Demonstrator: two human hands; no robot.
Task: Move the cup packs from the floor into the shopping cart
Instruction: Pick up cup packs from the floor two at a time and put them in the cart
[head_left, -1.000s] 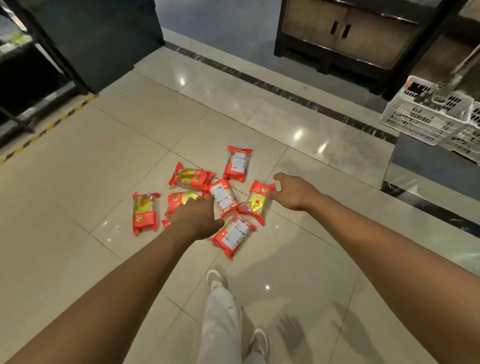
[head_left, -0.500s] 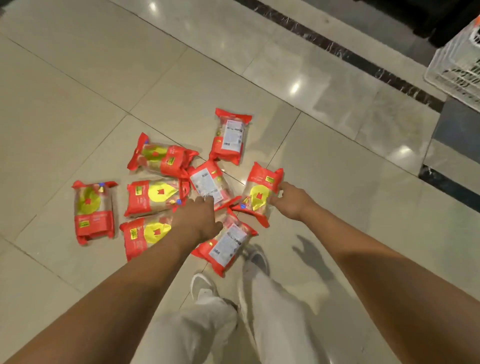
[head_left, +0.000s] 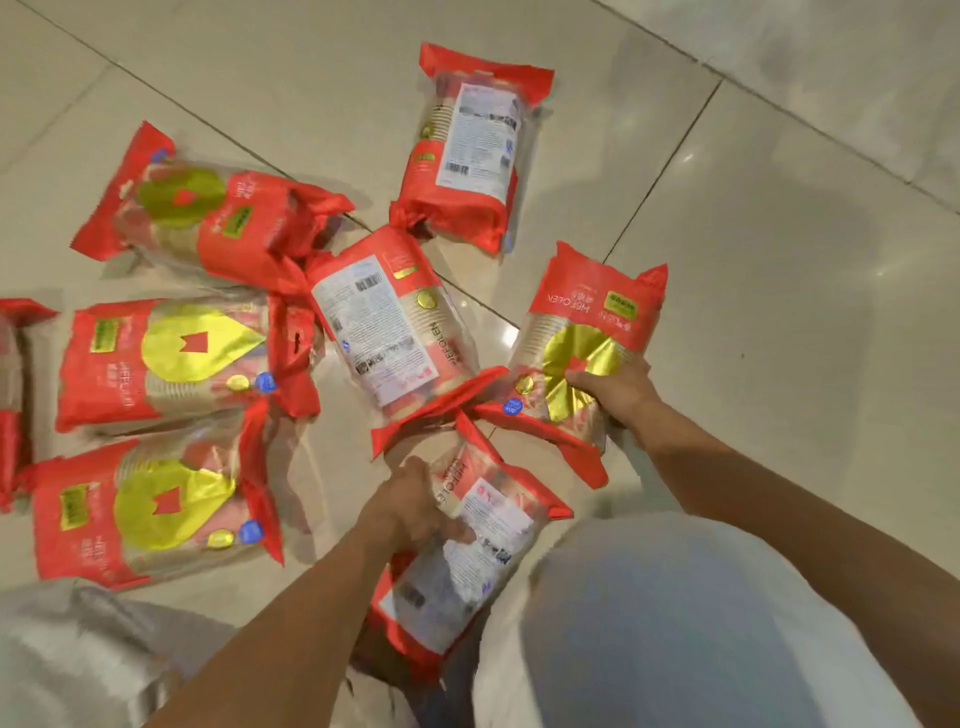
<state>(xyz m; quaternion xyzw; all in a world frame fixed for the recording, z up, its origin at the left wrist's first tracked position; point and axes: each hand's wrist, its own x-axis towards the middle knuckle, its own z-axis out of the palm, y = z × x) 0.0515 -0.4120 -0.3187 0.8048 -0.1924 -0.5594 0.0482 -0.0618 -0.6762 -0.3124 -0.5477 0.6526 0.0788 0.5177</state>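
Note:
Several red cup packs lie scattered on the tiled floor (head_left: 753, 270). My right hand (head_left: 615, 389) grips the near end of a pack with a gold emblem (head_left: 587, 322) at the right of the pile. My left hand (head_left: 410, 506) grips the upper edge of a label-side-up pack (head_left: 467, 566) close to my knees. Between my hands lies another label-up pack (head_left: 384, 332). Three emblem-up packs (head_left: 171, 364) (head_left: 145, 512) (head_left: 208, 208) lie at the left, and one pack (head_left: 472, 150) lies farthest away. The shopping cart is out of view.
My knees in light trousers (head_left: 675, 623) fill the bottom of the view, with part of the near pack between them. A further red pack (head_left: 10, 395) is cut off by the left edge. Bare tiles stretch to the right and far side.
I have crouched much closer to the packs. My right hand has closed on the gold-emblem pack. My left hand has dropped from the pile's middle onto the nearest pack and taken hold of it.

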